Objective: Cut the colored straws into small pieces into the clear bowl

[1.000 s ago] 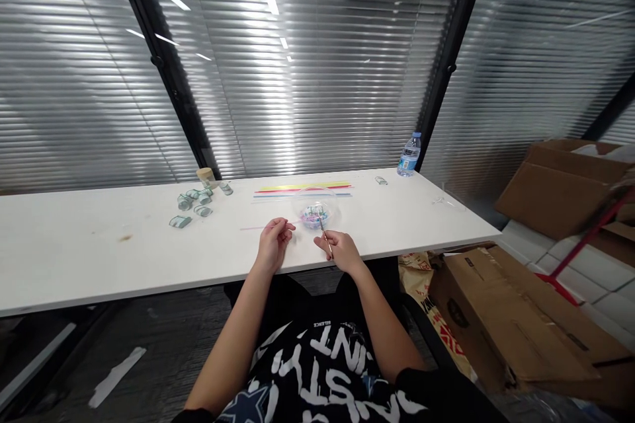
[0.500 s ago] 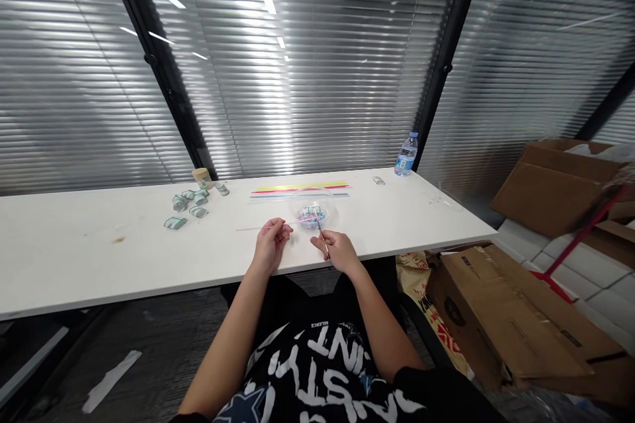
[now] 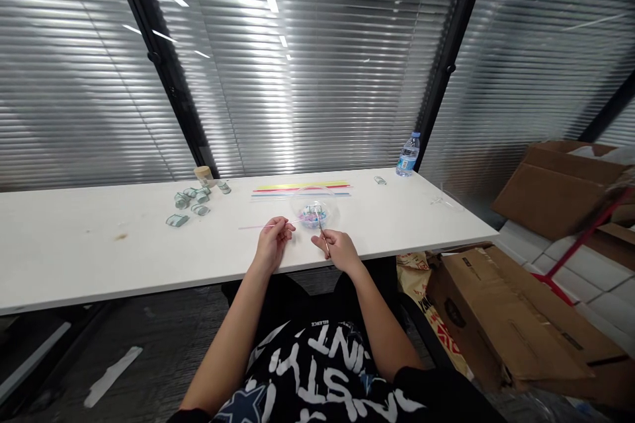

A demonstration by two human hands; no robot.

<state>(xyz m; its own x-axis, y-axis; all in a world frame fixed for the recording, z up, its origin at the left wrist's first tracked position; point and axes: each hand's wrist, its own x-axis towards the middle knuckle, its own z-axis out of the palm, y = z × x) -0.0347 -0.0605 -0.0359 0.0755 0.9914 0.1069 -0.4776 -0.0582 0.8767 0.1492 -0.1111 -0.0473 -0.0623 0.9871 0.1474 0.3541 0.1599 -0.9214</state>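
Observation:
My left hand [image 3: 272, 242] pinches a thin pink straw [image 3: 254, 227], which lies roughly level and points toward the bowl. In my right hand [image 3: 338, 249] is a pair of scissors [image 3: 321, 231], fingers closed around the handles and blades reaching over the bowl's near side. The clear round bowl [image 3: 333, 217] stands on the table just beyond both hands. Small blue, white and pink cut pieces [image 3: 311, 215] lie inside it. Behind the bowl, several long straws [image 3: 297, 189] in yellow, red and blue lie side by side.
On the white table [image 3: 99, 258], several small bundles [image 3: 201, 195] sit at left beside a jar with a tan lid [image 3: 203, 173]. A water bottle [image 3: 407, 155] stands at the back right. Cardboard boxes [image 3: 506, 310] are on the floor at right.
The pink straw's end over the bowl looks shorter than before. Both hands keep nearly the same place, and the view has shifted very slightly.

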